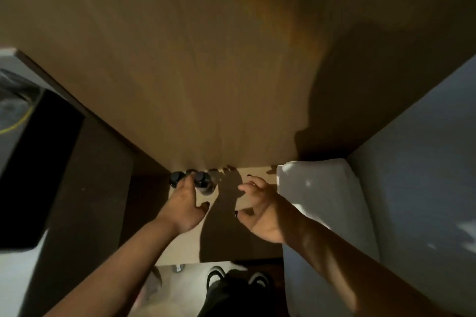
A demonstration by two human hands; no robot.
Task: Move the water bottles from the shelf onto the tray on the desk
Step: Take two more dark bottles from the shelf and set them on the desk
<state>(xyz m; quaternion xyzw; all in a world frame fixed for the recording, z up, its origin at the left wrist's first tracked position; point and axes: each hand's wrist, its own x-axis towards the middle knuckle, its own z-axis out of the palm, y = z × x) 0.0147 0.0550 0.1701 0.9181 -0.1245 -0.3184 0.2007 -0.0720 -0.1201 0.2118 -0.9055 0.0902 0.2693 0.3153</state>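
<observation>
- Two bottles stand at the back of the shelf (244,213), against the wood panel (193,72): the left bottle (176,178) and the right bottle (203,180), close together, both with dark caps and both upright as far as the view from above shows.
- The left hand (184,208) is at the bottles. Its fingers reach between the two caps and its thumb is held apart below the right bottle. Whether it has closed on either bottle cannot be told, because the fingertips are hidden behind the caps.
- The right hand (257,210) is spread and empty, with curled fingers, over the bare shelf and well apart from the bottles.
- The step in hand looks like the first pickup. No tray or desk is in view, so the task seems barely begun.
- To do it well, the left hand should settle on one bottle, wrap the body below the cap, and not pinch at the cap alone, which could slip or tip the neighbour.
- The bottles stand so close that fingers pushed between them may knock one over. A straight lift up, before any pull toward the body, seems safer.
- The right hand could cross to take the right bottle, so that each hand carries one.
- The light is dim and hard shadows fall across the shelf, so grip should be checked by feel.
- A white cushion (319,201) sits just right of the shelf, near the right arm's path on the way out.
</observation>
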